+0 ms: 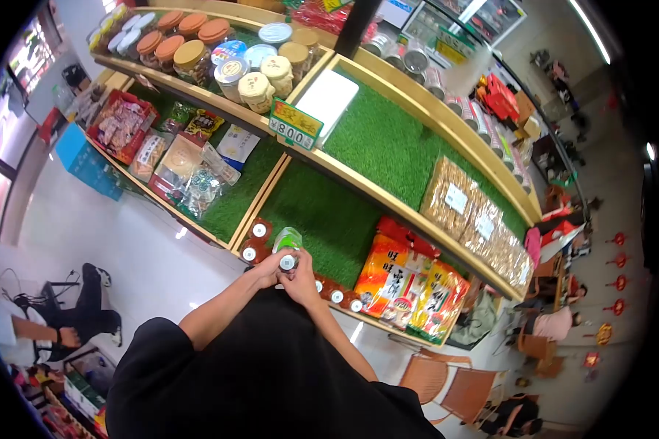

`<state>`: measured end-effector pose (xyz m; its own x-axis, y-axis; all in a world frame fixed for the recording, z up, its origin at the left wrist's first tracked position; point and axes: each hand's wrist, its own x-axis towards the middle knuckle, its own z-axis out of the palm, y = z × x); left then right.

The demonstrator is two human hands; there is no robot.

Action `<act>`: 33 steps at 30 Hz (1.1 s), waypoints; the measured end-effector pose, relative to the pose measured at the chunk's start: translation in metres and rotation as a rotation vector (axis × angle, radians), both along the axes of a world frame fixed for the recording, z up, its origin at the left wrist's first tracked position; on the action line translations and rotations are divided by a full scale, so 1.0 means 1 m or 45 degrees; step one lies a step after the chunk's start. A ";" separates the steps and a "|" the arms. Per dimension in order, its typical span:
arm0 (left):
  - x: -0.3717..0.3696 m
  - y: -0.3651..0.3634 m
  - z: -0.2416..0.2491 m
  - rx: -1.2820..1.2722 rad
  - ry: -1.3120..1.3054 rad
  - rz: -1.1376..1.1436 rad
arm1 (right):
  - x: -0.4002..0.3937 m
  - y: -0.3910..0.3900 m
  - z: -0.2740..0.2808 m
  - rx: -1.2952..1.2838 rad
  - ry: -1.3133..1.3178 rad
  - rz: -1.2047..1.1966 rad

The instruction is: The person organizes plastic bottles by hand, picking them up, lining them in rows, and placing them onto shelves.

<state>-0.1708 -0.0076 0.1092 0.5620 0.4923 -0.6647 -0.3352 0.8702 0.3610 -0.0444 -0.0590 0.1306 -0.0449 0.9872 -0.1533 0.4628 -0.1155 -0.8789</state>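
Observation:
Both hands meet at the front edge of the lower green shelf (313,212). Between them is a small jar (288,262) with a round white label on top. My left hand (269,269) closes on it from the left, and my right hand (299,276) wraps it from the right. Just behind the fingers sits a green-and-white packet (288,238), partly hidden by them. Two similar red-brown jars (258,230) stand left of my hands. Several more jars (337,296) line the edge to the right.
Orange and yellow snack bags (383,274) lie right on the lower shelf. Above are bagged snacks (476,212), a white board (332,101) and a price sign (296,123). Lidded jars (256,91) fill the upper left shelf. A person (62,333) sits at left; a chair (447,380) stands right.

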 end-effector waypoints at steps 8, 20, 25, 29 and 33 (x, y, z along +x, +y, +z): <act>0.008 0.041 -0.070 -0.105 0.102 -0.002 | -0.007 0.052 -0.058 0.066 -0.223 0.044; 0.000 0.066 -0.131 -0.452 -0.061 -0.103 | -0.007 0.105 -0.071 -0.278 -0.131 -0.010; -0.028 0.082 -0.098 -0.538 -0.184 -0.317 | 0.003 0.072 -0.066 -0.269 -0.069 -0.357; -0.030 0.088 -0.075 -0.696 -0.208 -0.321 | 0.027 0.044 -0.062 -0.353 0.013 -0.694; -0.018 0.093 -0.073 -0.739 -0.246 -0.431 | 0.051 0.010 -0.052 -0.315 0.046 -1.047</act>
